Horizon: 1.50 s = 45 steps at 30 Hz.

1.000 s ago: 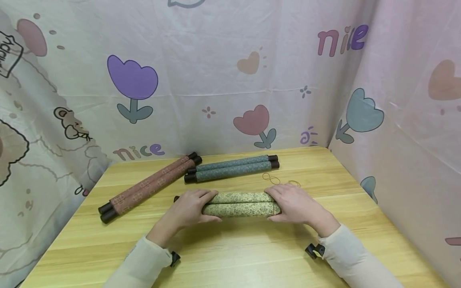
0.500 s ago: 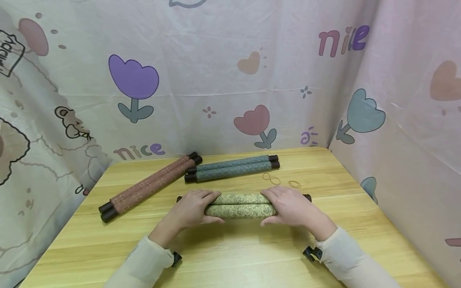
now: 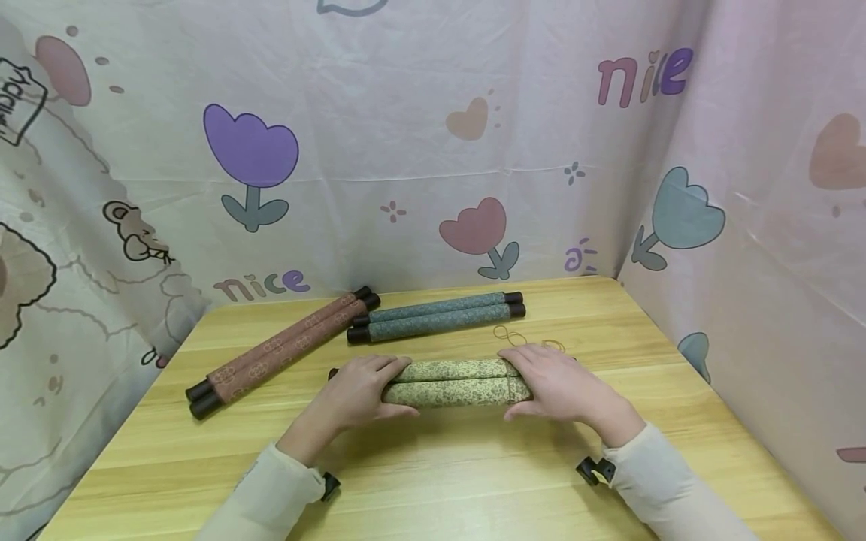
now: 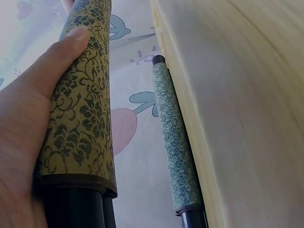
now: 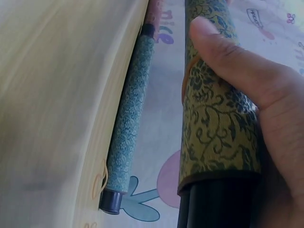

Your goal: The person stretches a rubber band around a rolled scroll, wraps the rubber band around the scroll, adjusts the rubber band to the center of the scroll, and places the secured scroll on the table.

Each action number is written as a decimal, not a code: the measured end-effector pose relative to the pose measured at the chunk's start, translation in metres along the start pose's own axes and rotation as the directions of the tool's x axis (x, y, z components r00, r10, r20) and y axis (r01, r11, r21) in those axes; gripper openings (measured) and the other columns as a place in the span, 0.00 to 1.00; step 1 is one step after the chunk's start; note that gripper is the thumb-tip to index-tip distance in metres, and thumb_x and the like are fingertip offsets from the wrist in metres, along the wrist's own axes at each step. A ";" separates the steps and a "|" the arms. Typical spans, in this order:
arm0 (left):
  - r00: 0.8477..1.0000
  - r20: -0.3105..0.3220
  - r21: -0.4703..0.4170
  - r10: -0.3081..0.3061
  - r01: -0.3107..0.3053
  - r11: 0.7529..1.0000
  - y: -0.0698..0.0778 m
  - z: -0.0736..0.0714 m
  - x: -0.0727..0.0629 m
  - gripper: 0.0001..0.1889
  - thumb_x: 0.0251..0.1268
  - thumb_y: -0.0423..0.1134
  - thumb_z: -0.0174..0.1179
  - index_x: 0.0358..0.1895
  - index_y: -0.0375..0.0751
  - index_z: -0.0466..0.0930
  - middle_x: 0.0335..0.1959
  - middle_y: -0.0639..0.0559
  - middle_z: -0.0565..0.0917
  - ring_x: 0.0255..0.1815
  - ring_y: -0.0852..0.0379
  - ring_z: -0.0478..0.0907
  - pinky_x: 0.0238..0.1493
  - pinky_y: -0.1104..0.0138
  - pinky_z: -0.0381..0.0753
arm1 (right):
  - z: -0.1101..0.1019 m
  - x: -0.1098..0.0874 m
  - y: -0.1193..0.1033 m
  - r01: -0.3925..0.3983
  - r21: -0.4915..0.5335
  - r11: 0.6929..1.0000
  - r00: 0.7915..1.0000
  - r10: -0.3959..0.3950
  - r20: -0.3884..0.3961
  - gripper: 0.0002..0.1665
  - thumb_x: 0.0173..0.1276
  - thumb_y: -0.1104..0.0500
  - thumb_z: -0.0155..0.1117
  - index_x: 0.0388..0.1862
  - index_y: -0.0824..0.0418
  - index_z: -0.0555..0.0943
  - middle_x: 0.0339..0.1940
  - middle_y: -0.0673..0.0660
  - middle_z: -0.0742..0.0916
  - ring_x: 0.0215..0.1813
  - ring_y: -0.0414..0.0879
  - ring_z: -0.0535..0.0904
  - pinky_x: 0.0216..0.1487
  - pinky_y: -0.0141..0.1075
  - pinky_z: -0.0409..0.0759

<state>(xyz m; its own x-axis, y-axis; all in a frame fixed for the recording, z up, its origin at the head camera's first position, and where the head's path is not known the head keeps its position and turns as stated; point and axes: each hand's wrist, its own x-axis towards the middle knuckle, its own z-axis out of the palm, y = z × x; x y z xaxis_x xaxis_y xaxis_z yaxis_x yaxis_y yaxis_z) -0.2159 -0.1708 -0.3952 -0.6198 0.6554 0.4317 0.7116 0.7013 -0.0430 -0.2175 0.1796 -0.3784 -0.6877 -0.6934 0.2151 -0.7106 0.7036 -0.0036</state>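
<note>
A scroll in yellow-green patterned cloth [image 3: 453, 382], rolled from both ends into two side-by-side rolls with dark end knobs, lies crosswise between my hands. My left hand [image 3: 361, 389] grips its left part, thumb on the near side and fingers over the top. The right part is held the same way by my right hand [image 3: 558, 383]. Just inside that hand, a thin rubber band [image 5: 186, 78] goes round the scroll, as the right wrist view shows. The scroll's right end is mostly covered by the right hand in the head view.
Behind it a blue-green scroll [image 3: 440, 315] lies on the wooden table [image 3: 446, 481], and a reddish scroll [image 3: 287, 346] slants at the left. Two loose rubber bands [image 3: 509, 335] lie beyond my right hand. A printed curtain [image 3: 379, 135] stands behind.
My right hand slid left along the scroll half a second ago and is now back to the right, where the rubber band shows again. My left hand has barely moved.
</note>
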 end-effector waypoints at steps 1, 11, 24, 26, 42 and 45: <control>1.000 -0.001 0.000 0.002 -0.002 1.000 0.000 0.000 0.000 0.44 0.45 0.66 0.71 0.63 0.40 0.77 0.51 0.43 0.84 0.49 0.44 0.82 0.50 0.51 0.81 | 0.000 0.000 0.001 -0.006 -0.001 1.000 1.000 0.006 0.008 0.60 0.51 0.28 0.69 0.71 0.67 0.65 0.64 0.63 0.77 0.64 0.60 0.73 0.66 0.58 0.66; 1.000 -0.005 0.012 0.020 -0.020 1.000 -0.001 0.001 0.000 0.44 0.48 0.67 0.68 0.63 0.38 0.76 0.50 0.43 0.84 0.48 0.44 0.82 0.50 0.51 0.81 | 0.001 -0.001 0.005 0.004 -0.056 0.998 1.000 -0.005 -0.009 0.51 0.57 0.34 0.69 0.68 0.66 0.68 0.61 0.62 0.79 0.62 0.59 0.75 0.65 0.56 0.69; 0.999 -0.014 0.032 0.036 -0.036 0.999 0.000 0.003 0.000 0.43 0.51 0.68 0.65 0.63 0.39 0.76 0.51 0.43 0.83 0.49 0.43 0.82 0.50 0.50 0.81 | 0.008 0.000 0.004 0.045 -0.110 0.993 0.994 -0.056 -0.094 0.49 0.55 0.32 0.69 0.63 0.64 0.72 0.56 0.58 0.82 0.56 0.54 0.79 0.59 0.52 0.74; 0.999 -0.007 0.026 0.033 -0.033 0.999 0.001 0.002 0.000 0.43 0.51 0.68 0.66 0.63 0.39 0.76 0.52 0.43 0.83 0.49 0.43 0.82 0.51 0.50 0.81 | 0.008 0.001 0.003 0.062 -0.116 0.991 0.991 -0.075 -0.110 0.48 0.55 0.31 0.69 0.63 0.63 0.73 0.55 0.58 0.83 0.56 0.54 0.79 0.59 0.51 0.74; 0.999 0.000 0.013 0.039 -0.039 0.999 0.004 0.002 0.001 0.44 0.51 0.68 0.65 0.64 0.38 0.75 0.53 0.42 0.83 0.51 0.43 0.81 0.52 0.50 0.80 | 0.008 0.006 -0.005 0.101 -0.153 0.983 0.987 -0.119 -0.110 0.50 0.56 0.29 0.66 0.62 0.66 0.74 0.54 0.60 0.83 0.55 0.56 0.79 0.61 0.51 0.74; 0.999 0.001 0.017 0.042 -0.042 0.999 0.004 0.002 0.000 0.44 0.51 0.68 0.65 0.64 0.38 0.76 0.53 0.43 0.83 0.51 0.43 0.81 0.51 0.49 0.80 | 0.008 0.006 -0.006 0.109 -0.156 0.982 0.985 -0.127 -0.115 0.49 0.55 0.30 0.68 0.61 0.66 0.74 0.53 0.59 0.83 0.55 0.56 0.79 0.61 0.50 0.74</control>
<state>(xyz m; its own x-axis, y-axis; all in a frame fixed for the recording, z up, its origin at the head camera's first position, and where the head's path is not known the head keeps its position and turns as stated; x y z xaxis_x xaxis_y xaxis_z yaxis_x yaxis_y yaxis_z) -0.2137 -0.1669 -0.3971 -0.5900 0.6842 0.4287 0.7311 0.6781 -0.0760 -0.2186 0.1693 -0.3850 -0.5700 -0.7547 0.3248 -0.7491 0.6398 0.1720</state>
